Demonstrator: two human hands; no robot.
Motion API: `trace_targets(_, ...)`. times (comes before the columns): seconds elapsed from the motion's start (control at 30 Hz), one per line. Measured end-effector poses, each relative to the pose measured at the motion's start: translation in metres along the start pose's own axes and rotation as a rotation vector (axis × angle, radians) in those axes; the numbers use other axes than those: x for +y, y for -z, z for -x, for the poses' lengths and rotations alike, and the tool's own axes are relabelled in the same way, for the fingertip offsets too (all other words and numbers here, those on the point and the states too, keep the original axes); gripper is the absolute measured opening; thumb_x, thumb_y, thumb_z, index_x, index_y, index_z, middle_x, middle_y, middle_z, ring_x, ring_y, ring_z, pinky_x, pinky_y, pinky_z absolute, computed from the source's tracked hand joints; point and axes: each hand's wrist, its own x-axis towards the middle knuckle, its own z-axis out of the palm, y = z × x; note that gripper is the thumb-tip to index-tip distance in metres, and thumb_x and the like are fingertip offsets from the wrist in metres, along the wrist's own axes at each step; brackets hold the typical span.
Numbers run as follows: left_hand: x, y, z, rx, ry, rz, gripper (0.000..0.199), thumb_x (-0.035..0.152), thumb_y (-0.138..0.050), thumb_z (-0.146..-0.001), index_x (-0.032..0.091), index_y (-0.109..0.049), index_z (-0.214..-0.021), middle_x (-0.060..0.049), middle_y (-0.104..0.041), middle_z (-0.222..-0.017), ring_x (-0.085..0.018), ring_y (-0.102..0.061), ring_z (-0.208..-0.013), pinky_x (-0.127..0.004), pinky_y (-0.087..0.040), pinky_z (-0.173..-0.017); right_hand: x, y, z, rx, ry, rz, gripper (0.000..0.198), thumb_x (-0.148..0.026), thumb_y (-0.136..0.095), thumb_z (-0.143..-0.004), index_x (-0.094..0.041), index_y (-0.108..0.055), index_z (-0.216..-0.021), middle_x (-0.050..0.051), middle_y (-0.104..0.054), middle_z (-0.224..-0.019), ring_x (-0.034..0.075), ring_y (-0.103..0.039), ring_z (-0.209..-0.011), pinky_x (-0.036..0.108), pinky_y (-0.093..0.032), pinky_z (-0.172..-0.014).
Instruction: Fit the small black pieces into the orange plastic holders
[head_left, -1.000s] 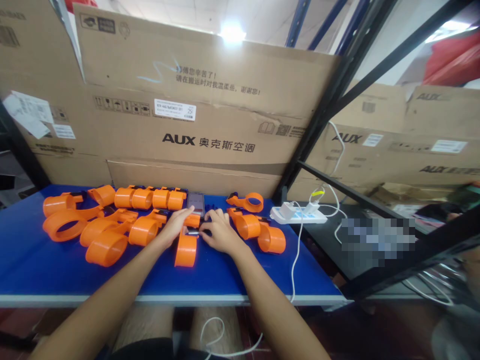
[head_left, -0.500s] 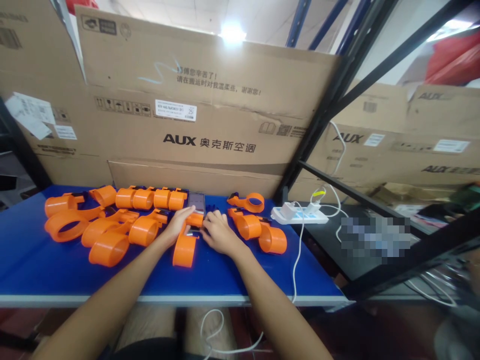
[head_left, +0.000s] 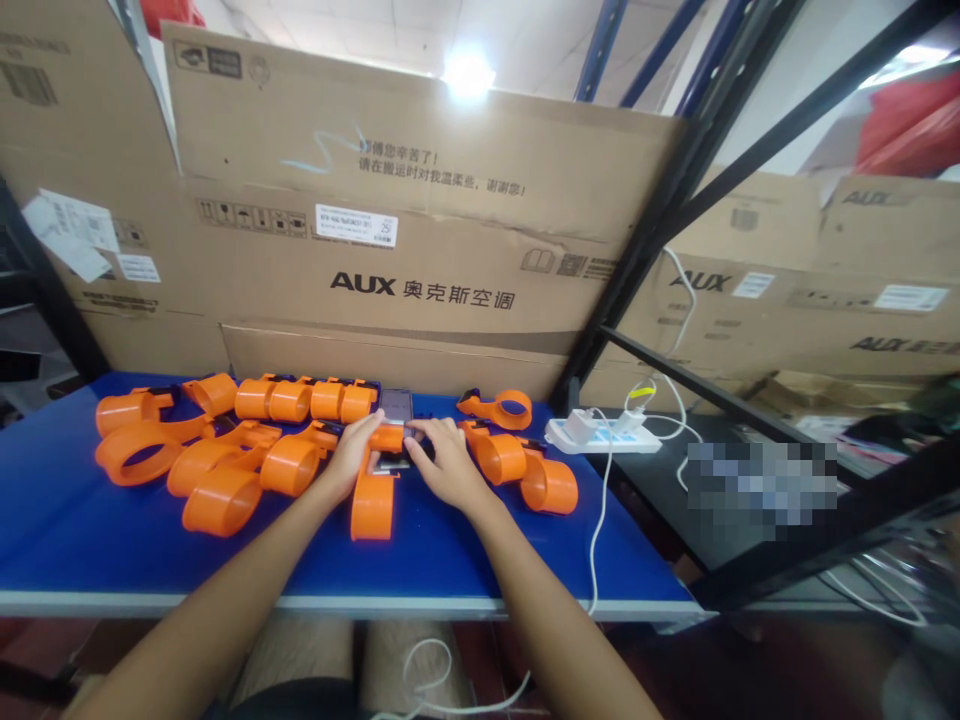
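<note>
1. Cardboard box (head_left: 427, 315), AUX lettering: stands upright along back edge of tbl.
2. Blue table (head_left: 450, 570): long axis L–R, pale front edge facing the person.
3. Power strip (head_left: 637, 440): white, R end of tbl, long axis approx. L–R, plugs in, white cable running fwd off front edge.
4. R hand (head_left: 450, 465): fingers bent, thumb & index slightly apart, tips at R end of the orange part's upper block; can't tell if pinching.
5. L hand (head_left: 354, 455): closed on L side of same upper block, thumb on top; other fingers mostly hidden.
6. Orange part (head_left: 373, 508): btwn hands, ctr of tbl. Long axis near–far, approx. straight out from the person; ring end points twd person, block end twd box. Upper block itself lies L–R. Can't tell if ring touches tbl.
7. Other orange parts (head_left: 223, 500): bunch to L, mixed angles, some w/ dark fittings; 3 more R of R hand.
8. Phone (head_left: 397, 403): flat, just behind upper block, long axis near–far.
</note>
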Motion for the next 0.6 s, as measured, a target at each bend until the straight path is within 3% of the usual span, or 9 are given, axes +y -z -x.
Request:
trace_targets(0.23, 0.002, -0.007, 0.008, -0.064, -0.09, -0.166, 0.049, 0.066, -0.065, -0.086, 0.018, -0.069, -0.086, 0.005, -0.046, -0.043, -0.009, -0.035, -0.031, -0.027, -0.018, -0.037, -0.001, -0.008, -0.005, 0.117, -0.017, -0.233, 0.023, -0.04, -0.057, -0.102, -0.024, -0.072, -0.109, 0.006, -0.072, -0.102, 0.024, -0.059, -0.1, 0.037, -0.044, -0.09)
trace_targets(0.4, 0.01, -0.012, 0.016, -0.066, -0.083, -0.19, 0.044, 0.062, -0.07, -0.084, 0.02, -0.061, -0.076, 0.006, -0.044, -0.047, -0.008, -0.035, -0.035, -0.026, -0.02, -0.04, 0.003, -0.004, -0.007, 0.156, -0.021, -0.259, 0.02, -0.039, -0.063, -0.098, -0.023, -0.073, -0.092, 0.006, -0.071, -0.093, 0.023, -0.059, -0.094, 0.038, -0.044, -0.089)
trace_targets(0.6, 0.015, -0.019, 0.019, -0.031, -0.109, -0.146, 0.045, 0.059, -0.073, -0.082, 0.02, -0.056, -0.068, 0.007, -0.039, -0.046, -0.008, -0.03, -0.038, -0.027, -0.016, -0.041, 0.003, 0.0, -0.006, 0.167, -0.064, -0.281, 0.018, -0.038, -0.065, -0.094, -0.022, -0.071, -0.086, 0.005, -0.071, -0.089, 0.022, -0.06, -0.092, 0.038, -0.045, -0.088)
